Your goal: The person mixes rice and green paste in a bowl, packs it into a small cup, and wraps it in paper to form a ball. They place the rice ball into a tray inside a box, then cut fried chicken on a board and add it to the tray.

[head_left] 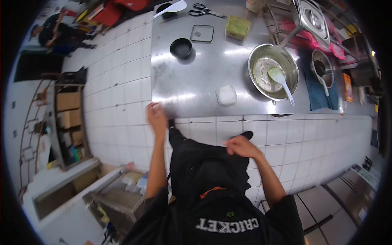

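My left hand (pixel 156 116) is beside the left front corner of the steel table (pixel 196 83), its fingers curled and blurred; whether it holds anything cannot be made out. My right hand (pixel 241 147) hangs in front of the table edge, fingers bent, details unclear. Nearest on the tabletop is a white wrapped piece (pixel 226 95). To its right, a large steel bowl (pixel 255 61) with greenish residue holds a white spatula (pixel 278 77). A black bowl (pixel 181 48) stands at the left, near a clear rectangular lid or dish (pixel 202 33).
Black scissors (pixel 206 12), a white spoon (pixel 173 8) and a yellow-green block (pixel 237 27) lie farther back. A steel pan (pixel 322 67) rests on a blue cloth (pixel 312 96) at the right. Another person (pixel 57 32) is at the far left.
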The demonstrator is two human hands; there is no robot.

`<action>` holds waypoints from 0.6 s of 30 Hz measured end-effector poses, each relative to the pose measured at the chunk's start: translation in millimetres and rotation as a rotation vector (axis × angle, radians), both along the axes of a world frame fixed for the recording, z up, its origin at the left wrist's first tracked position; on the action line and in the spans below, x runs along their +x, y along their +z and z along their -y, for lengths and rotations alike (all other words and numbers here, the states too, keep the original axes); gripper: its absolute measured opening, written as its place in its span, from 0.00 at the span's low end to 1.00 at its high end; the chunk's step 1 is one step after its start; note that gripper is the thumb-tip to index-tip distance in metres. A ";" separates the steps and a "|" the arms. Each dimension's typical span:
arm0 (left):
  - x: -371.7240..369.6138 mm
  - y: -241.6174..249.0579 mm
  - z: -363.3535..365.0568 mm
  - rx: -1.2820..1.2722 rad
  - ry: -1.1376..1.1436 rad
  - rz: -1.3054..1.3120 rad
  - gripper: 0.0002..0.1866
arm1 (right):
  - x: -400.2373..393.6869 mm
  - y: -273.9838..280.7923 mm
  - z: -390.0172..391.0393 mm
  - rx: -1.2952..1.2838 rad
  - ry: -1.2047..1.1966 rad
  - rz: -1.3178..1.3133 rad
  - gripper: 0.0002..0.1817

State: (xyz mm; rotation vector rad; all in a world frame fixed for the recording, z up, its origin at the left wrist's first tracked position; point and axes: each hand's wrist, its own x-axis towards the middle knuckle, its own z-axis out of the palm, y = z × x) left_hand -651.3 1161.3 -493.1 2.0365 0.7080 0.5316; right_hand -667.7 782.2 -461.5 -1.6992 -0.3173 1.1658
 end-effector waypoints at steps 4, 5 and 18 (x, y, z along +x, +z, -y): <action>-51.6 -82.4 -192.2 -0.159 0.112 -0.132 0.07 | 18.9 27.3 -185.6 0.110 -0.130 0.000 0.23; -70.7 -127.6 -237.5 -0.196 0.119 -0.247 0.13 | 27.5 23.1 -231.2 0.093 -0.123 0.134 0.19; -433.9 -145.2 -370.9 -0.981 0.500 -1.325 0.29 | 205.2 17.8 -437.2 -0.774 -0.607 1.400 0.38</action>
